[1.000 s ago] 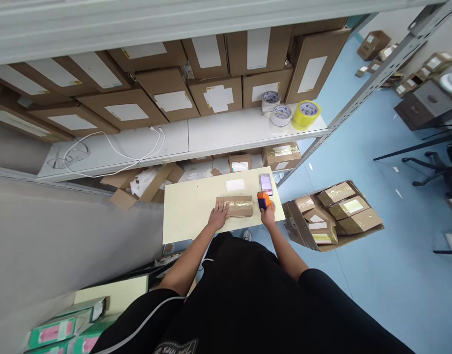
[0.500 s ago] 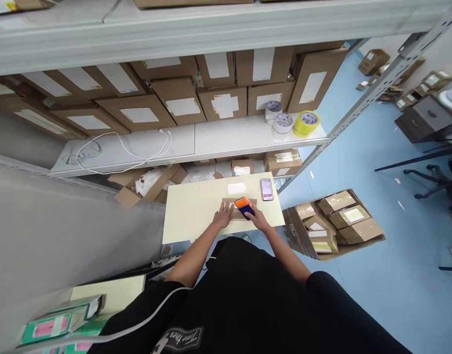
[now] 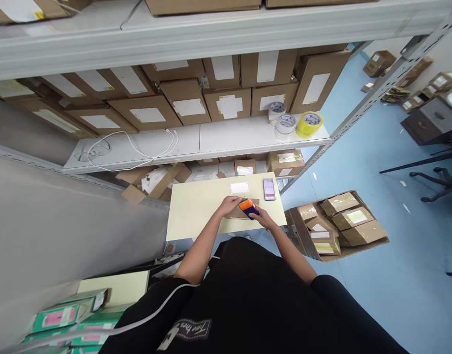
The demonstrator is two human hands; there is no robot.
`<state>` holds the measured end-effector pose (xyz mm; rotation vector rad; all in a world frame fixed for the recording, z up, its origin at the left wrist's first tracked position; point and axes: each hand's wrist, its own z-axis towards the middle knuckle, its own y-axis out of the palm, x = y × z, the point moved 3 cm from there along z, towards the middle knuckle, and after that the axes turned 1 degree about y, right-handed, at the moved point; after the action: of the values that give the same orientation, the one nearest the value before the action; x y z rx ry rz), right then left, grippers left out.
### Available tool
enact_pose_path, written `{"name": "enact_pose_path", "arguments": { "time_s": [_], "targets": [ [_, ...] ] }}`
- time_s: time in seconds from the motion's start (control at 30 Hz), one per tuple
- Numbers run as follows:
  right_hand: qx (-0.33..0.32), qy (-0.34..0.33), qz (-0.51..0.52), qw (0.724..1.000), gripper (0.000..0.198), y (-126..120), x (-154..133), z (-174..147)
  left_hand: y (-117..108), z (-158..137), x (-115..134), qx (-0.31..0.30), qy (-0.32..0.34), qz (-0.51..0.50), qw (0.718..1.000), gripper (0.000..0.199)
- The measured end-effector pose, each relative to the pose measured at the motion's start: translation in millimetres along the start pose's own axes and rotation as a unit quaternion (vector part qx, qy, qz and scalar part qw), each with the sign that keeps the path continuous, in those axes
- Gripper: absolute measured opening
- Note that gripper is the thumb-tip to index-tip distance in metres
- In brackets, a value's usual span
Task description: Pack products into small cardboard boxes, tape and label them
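The right hand (image 3: 261, 216) has its grip clamped on 1 orange-blue tool (image 3: 249, 208) over the box (image 3: 236, 213); for the left hand (image 3: 229, 203), I cannot tell.

Right hand (image 3: 261, 217) grips orange-and-blue tool (image 3: 249, 208) over small carton (image 3: 234, 213); left hand (image 3: 229, 204) near its orange end; phone (image 3: 269, 190) beyond.

Orange and dark-blue handheld tool (image 3: 250, 210), brown box (image 3: 233, 213), pale-yellow tabletop (image 3: 196, 202), white label (image 3: 239, 187), bright-yellow tape roll (image 3: 307, 130) on far white shelf (image 3: 226, 137), light-blue floor (image 3: 353, 157) at right, grey wall (image 3: 67, 221) at left, green-and-pink boxes (image 3: 59, 317) near left, black shirt (image 3: 258, 295)
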<state>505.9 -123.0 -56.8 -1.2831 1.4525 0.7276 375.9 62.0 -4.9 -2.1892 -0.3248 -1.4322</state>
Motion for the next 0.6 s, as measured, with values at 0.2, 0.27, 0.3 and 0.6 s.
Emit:
{"name": "enact_pose_path", "arguments": {
  "time_s": [0.2,0.27,0.3,0.6],
  "targets": [
    [-0.004,-0.028,-0.008,1.0,0.059,0,-2,-4,-4,2,5,-0.036,-0.019,-0.027,0.999,0.039],
    [0.003,-0.028,-0.01,1.0,0.057,-2,-2,-4,-4,2,5,-0.019,-0.024,-0.044,0.999,0.037],
    [0.005,-0.026,-0.012,1.0,0.056,-2,-2,-4,-4,2,6,-0.009,-0.027,-0.057,0.998,0.037],
    [0.052,-0.014,-0.067,0.996,0.053,-3,-16,-7,-6,0,19,0.055,-0.032,-0.062,0.996,0.029]
  ]
}}
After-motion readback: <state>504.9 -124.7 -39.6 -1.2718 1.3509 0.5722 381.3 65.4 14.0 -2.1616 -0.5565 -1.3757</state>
